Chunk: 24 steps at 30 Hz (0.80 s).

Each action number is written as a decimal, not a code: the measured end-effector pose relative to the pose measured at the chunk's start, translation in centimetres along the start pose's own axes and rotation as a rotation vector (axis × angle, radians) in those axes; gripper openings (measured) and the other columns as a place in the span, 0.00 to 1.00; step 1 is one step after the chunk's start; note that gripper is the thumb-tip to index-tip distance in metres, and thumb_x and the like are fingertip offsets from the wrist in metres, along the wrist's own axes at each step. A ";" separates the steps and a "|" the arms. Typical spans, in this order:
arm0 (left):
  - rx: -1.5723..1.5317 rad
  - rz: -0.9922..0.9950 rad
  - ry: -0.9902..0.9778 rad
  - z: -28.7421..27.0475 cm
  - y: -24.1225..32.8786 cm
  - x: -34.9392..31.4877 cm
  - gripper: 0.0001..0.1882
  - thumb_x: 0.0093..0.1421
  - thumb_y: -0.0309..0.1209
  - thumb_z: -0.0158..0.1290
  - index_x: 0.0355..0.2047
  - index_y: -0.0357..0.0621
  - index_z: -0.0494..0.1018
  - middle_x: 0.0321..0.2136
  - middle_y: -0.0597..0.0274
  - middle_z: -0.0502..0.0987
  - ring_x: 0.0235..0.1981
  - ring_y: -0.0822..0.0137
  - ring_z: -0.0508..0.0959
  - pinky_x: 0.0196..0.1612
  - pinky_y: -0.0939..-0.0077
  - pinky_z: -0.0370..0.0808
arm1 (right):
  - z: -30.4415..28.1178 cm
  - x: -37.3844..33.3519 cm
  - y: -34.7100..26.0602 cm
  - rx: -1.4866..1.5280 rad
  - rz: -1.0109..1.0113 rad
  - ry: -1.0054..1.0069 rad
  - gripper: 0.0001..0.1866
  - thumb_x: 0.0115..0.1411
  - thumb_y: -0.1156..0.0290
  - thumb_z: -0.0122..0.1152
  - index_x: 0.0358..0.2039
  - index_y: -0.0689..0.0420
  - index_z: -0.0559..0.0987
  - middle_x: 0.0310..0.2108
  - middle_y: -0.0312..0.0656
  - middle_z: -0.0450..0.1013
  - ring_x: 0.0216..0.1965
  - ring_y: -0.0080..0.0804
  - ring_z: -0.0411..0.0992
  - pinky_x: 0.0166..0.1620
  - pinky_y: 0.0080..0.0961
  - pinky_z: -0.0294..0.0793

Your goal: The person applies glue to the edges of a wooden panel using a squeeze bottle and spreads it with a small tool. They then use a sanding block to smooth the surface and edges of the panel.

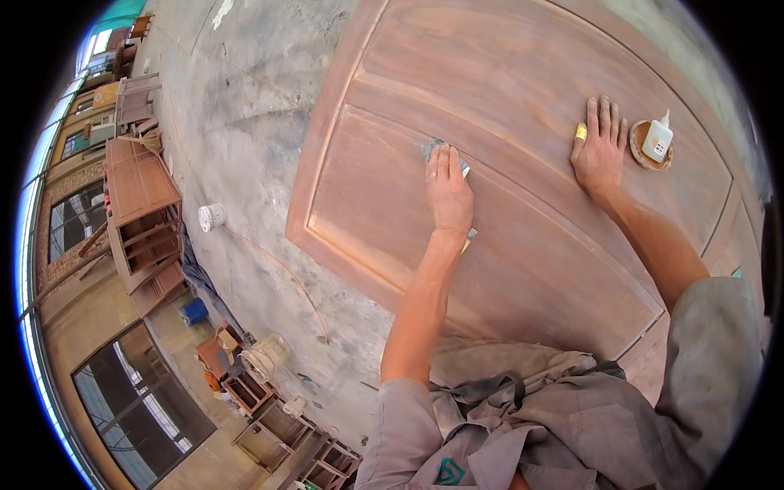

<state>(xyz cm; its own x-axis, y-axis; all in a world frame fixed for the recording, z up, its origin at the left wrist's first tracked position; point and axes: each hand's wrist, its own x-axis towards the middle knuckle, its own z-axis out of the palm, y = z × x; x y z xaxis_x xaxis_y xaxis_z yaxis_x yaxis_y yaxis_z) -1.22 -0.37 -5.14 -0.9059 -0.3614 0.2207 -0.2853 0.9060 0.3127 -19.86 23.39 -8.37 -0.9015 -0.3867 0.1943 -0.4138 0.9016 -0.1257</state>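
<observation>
A large reddish-brown wooden panel with raised mouldings lies in front of me. My left hand is closed over a grey-green piece of what looks like sandpaper, pressing it near the moulding in the panel's middle. Beside that wrist a small thin piece, pale and yellowish, lies partly hidden. My right hand rests flat on the wood, fingers stretched out, with yellow tape round the thumb. Just right of its fingers, a shallow round dish holds a white squeeze bottle with a pointed nozzle.
Grey concrete floor stretches to the left of the panel. On it stand a white bucket and a thin reddish hose or cord. Wooden cabinets, a blue container and small wooden frames line the far left wall.
</observation>
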 end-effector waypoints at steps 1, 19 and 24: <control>-0.004 0.055 -0.019 0.6 0.9 -0.6 0.24 0.61 0.19 0.50 0.58 0.27 0.70 0.58 0.42 0.74 0.64 0.43 0.70 0.66 0.52 0.69 | 0.2 -0.1 0.3 -0.001 0.005 -0.004 0.34 0.70 0.61 0.46 0.74 0.54 0.55 0.76 0.47 0.49 0.77 0.48 0.43 0.76 0.53 0.39; 0.054 -0.152 0.171 -0.2 -8.9 5.8 0.22 0.60 0.18 0.51 0.55 0.26 0.73 0.56 0.41 0.76 0.62 0.44 0.72 0.67 0.50 0.69 | -0.4 0.0 -0.6 -0.012 -0.024 -0.066 0.40 0.65 0.67 0.51 0.75 0.57 0.52 0.77 0.49 0.45 0.78 0.48 0.39 0.77 0.51 0.35; -0.028 -0.092 0.131 0.7 -7.7 2.9 0.21 0.62 0.20 0.50 0.55 0.27 0.72 0.58 0.42 0.75 0.64 0.43 0.71 0.68 0.51 0.66 | -0.8 -0.3 -0.1 -0.057 -0.038 -0.076 0.40 0.64 0.69 0.52 0.75 0.58 0.52 0.77 0.49 0.45 0.78 0.48 0.40 0.77 0.50 0.36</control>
<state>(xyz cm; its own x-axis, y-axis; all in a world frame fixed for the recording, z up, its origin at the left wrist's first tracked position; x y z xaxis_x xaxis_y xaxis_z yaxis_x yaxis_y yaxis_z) -1.85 -8.21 -7.60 -0.8272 -0.4699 0.3080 -0.3547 0.8619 0.3624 -19.42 23.56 -7.67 -0.8931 -0.4325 0.1238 -0.4421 0.8947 -0.0638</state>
